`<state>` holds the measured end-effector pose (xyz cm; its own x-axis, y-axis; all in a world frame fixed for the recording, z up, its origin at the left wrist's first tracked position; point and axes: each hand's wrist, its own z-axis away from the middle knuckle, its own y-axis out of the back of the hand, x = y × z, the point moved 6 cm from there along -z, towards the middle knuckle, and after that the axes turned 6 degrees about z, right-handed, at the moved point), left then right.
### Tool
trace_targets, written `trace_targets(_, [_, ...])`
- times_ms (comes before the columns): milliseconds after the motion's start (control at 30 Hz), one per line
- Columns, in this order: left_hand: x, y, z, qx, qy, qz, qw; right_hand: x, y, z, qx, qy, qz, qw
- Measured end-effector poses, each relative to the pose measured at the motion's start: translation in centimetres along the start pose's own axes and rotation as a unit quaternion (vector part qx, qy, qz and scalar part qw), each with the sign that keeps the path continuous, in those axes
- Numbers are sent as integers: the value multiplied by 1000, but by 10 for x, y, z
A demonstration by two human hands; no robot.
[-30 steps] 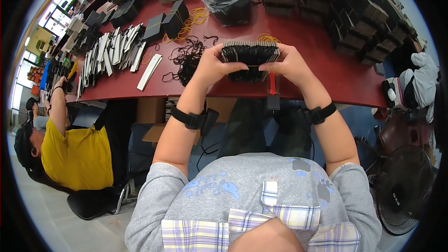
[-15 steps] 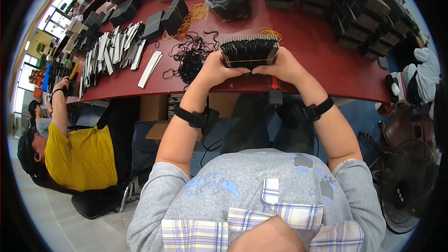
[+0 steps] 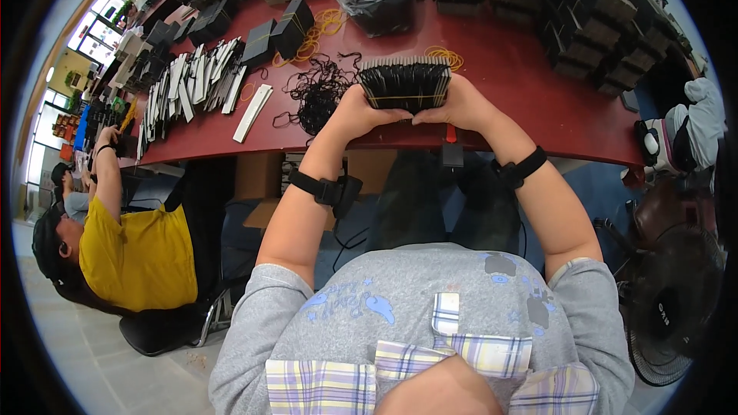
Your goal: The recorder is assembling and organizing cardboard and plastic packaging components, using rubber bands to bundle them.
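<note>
"Our fingers (image 3: 390,116): what have we got in them?"

"One black stack (image 3: 403,83), gripped at both ends; our left hand (image 3: 355,114) and right hand (image 3: 467,107) are curled partway, thumbs (image 3: 432,116) almost meeting at its near side."

"And where do we have it?"

"Near the front edge of the red table (image 3: 538,115), a yellow band (image 3: 407,97) across its near face. We can't tell whether it touches the table. Black cords (image 3: 317,96) lie to its left, yellow rubber bands (image 3: 446,54) just behind it."

Black, yellow-banded bundle (image 3: 403,84), gray-edged, between the hands (image 3: 357,113) (image 3: 463,107)
</note>
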<state>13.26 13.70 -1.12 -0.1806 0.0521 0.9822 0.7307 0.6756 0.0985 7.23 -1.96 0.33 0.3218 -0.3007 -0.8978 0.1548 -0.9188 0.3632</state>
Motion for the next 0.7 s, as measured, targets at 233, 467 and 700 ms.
trace_targets(233, [35, 4, 10, 27, -88, 308, 947, -40, 18, 1, 92, -1, -197, 976])
trace_targets(467, [-1, 17, 13, 57, -2, 109, 992, -3, 4, 9, 63, -49, -96, 992])
trace_targets(700, [16, 15, 14, 52, -26, 224, 973, -15, 14, 5, 73, -69, -119, 988])
